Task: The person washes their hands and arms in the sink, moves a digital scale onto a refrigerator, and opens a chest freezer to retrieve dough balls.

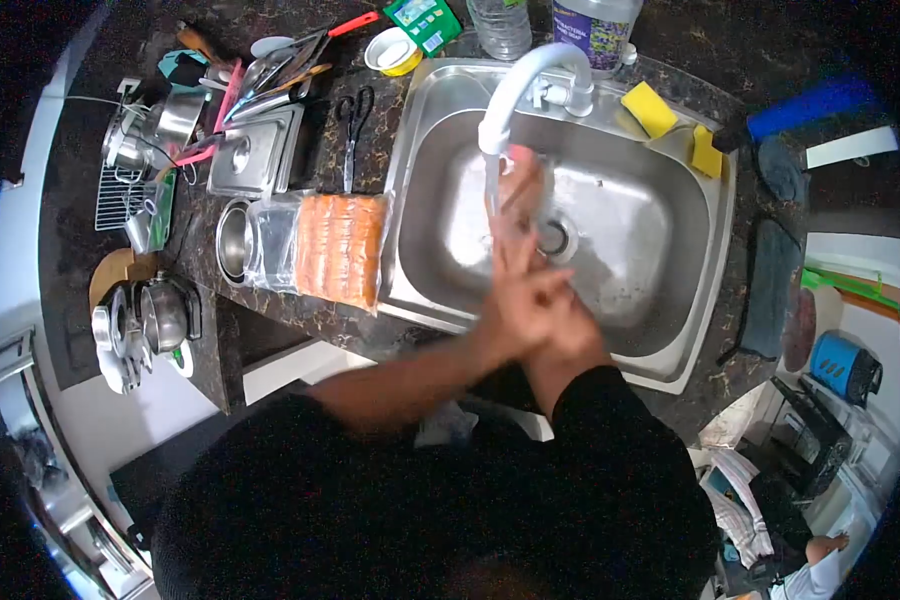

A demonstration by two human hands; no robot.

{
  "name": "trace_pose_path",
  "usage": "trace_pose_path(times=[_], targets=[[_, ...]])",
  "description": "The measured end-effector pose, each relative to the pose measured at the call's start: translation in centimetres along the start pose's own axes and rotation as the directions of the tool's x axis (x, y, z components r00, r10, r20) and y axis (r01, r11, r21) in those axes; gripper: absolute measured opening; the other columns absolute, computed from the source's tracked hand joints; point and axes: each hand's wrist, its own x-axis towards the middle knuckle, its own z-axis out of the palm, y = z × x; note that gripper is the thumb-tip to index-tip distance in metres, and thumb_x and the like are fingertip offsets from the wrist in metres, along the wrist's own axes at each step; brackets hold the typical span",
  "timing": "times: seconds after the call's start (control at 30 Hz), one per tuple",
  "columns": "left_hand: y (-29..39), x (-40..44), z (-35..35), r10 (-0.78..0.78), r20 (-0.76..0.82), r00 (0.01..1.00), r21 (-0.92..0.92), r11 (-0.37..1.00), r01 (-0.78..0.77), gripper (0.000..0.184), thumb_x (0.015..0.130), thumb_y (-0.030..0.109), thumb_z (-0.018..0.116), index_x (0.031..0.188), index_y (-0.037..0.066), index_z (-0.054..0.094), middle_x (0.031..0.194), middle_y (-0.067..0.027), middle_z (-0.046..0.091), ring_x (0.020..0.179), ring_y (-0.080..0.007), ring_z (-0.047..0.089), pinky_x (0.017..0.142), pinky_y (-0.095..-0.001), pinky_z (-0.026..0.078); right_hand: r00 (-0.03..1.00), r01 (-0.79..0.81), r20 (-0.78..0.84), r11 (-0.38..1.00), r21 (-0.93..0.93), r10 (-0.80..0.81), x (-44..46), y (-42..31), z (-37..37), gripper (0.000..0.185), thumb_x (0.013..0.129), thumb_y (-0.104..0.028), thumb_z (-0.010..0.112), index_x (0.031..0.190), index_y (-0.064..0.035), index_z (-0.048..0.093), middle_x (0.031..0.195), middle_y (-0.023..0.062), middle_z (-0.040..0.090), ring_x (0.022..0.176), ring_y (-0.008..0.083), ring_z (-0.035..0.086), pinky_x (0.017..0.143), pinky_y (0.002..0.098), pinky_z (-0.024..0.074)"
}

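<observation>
Two hands on my feed: L hand point(515, 315) and R hand point(572, 330) pressed together over the near part of the sink point(625, 225), some fingers spread, all blurry; can't tell if anything's pinched between them. Tap point(512, 85) arches over the sink just beyond the fingers, w/ a thin stream falling. Reddish blur point(516, 180) under it; can't ID from here.

Main risk imo: splash. If the hands go deeper into the stream, water could bounce over the rim onto the orange pack point(338, 248), lying right beside the sink's L edge. Also, L forearm passes near the pack's front corner; a wide elbow swing might shove it off the counter. Lesser risk: wet skin's slippery, so a quick lift could knock knuckles on the tap, I'd guess.
</observation>
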Motion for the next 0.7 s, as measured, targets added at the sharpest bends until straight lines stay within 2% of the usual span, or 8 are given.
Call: trace_pose_path(times=[0.07, 0.17, 0.3, 0.4, 0.53, 0.57, 0.63, 0.7], targets=[[-5.0, 2.5, 1.4, -0.552, 0.374, 0.745, -0.287, 0.695, 0.659, 0.077, 0.080, 0.018, 0.072, 0.151, 0.002, 0.047, 0.146, -0.0304, 0.052, 0.131, -0.0457, 0.055, 0.113, -0.0485, 0.043, 0.961, 0.264, 0.050, 0.848, -0.460, -0.272, -0.8, 1.0, 0.0, 0.030, 0.096, -0.032, 0.061, 0.115, -0.0102, 0.065, 0.124, 0.0146, 0.065, 0.106, 0.0335, 0.065, 0.083, 0.0473, 0.0530], [-4.7, 2.1, 3.1, -0.492, 0.107, 0.864, -0.270, 0.822, 0.501, 0.073, 0.084, 0.017, 0.070, 0.152, 0.004, 0.046, 0.141, -0.0277, 0.058, 0.126, -0.0442, 0.060, 0.108, -0.0477, 0.047, 0.555, 0.551, 0.125, 0.251, -0.796, -0.822, -2.1, 4.3, 1.0, 0.029, 0.089, -0.027, 0.066, 0.112, -0.0096, 0.065, 0.116, 0.0158, 0.065, 0.107, 0.0366, 0.064, 0.087, 0.0502, 0.0513], [-3.9, 3.4, 2.5, -0.309, -0.194, 0.931, -0.169, 0.945, 0.279, 0.071, 0.085, 0.016, 0.069, 0.151, 0.004, 0.046, 0.136, -0.0257, 0.061, 0.120, -0.0434, 0.064, 0.105, -0.0485, 0.049, 0.919, 0.374, 0.377, 0.548, -0.748, -0.113, -1.4, -2.1, -1.4, 0.019, 0.095, -0.022, 0.055, 0.101, -0.0076, 0.067, 0.108, 0.0197, 0.067, 0.112, 0.0340, 0.060, 0.093, 0.0494, 0.0487], [-13.3, 4.7, 5.3, -0.555, -0.031, 0.831, -0.679, 0.622, 0.390, 0.067, 0.086, 0.012, 0.068, 0.148, 0.002, 0.046, 0.133, -0.0244, 0.062, 0.115, -0.0453, 0.065, 0.102, -0.0505, 0.051, 0.966, 0.256, 0.228, 0.593, -0.764, -0.122, -3.8, 13.6, 1.0, 0.023, 0.097, -0.024, 0.055, 0.105, -0.0062, 0.068, 0.109, 0.0209, 0.066, 0.118, 0.0371, 0.057, 0.100, 0.0529, 0.0441], [-18.8, 5.9, 4.0, -0.503, 0.396, 0.768, -0.291, 0.724, 0.625, 0.056, 0.084, 0.009, 0.067, 0.136, -0.005, 0.051, 0.145, -0.0253, 0.052, 0.141, -0.0341, 0.048, 0.117, -0.0440, 0.040, 0.889, 0.411, 0.169, 0.582, -0.702, -0.425, -1.6, 13.0, 3.4, 0.027, 0.097, -0.027, 0.056, 0.106, -0.0054, 0.068, 0.108, 0.0208, 0.066, 0.119, 0.0395, 0.056, 0.101, 0.0536, 0.0424], [-15.4, 6.3, 3.5, -0.500, 0.393, 0.772, -0.295, 0.726, 0.621, 0.056, 0.084, 0.009, 0.067, 0.136, -0.005, 0.051, 0.145, -0.0253, 0.052, 0.141, -0.0341, 0.048, 0.117, -0.0440, 0.040, 0.807, 0.510, 0.155, 0.542, -0.668, -0.569, -1.7, 11.4, 2.4, 0.028, 0.097, -0.029, 0.057, 0.106, -0.0054, 0.068, 0.107, 0.0204, 0.066, 0.118, 0.0400, 0.056, 0.100, 0.0530, 0.0427], [-4.9, 5.9, 2.5, -0.035, -0.223, 0.974, 0.302, 0.948, 0.103, 0.047, 0.092, 0.021, 0.065, 0.134, 0.003, 0.056, 0.114, -0.0255, 0.071, 0.105, -0.0464, 0.069, 0.092, -0.0521, 0.055, 0.848, 0.493, 0.194, 0.599, -0.631, -0.493, -2.5, 10.3, 1.7, 0.030, 0.098, -0.029, 0.056, 0.112, -0.0045, 0.065, 0.113, 0.0210, 0.063, 0.121, 0.0397, 0.055, 0.103, 0.0514, 0.0418], [-7.6, 5.8, 3.3, -0.229, -0.168, 0.959, 0.075, 0.967, 0.244, 0.043, 0.091, 0.019, 0.062, 0.130, 0.001, 0.057, 0.119, -0.0236, 0.067, 0.111, -0.0439, 0.065, 0.100, -0.0510, 0.050, 0.902, 0.432, 0.276, 0.706, -0.562, -0.332, -3.2, 9.8, 1.2, 0.035, 0.100, -0.029, 0.054, 0.123, -0.0027, 0.060, 0.123, 0.0222, 0.059, 0.127, 0.0391, 0.053, 0.109, 0.0482, 0.0400]])
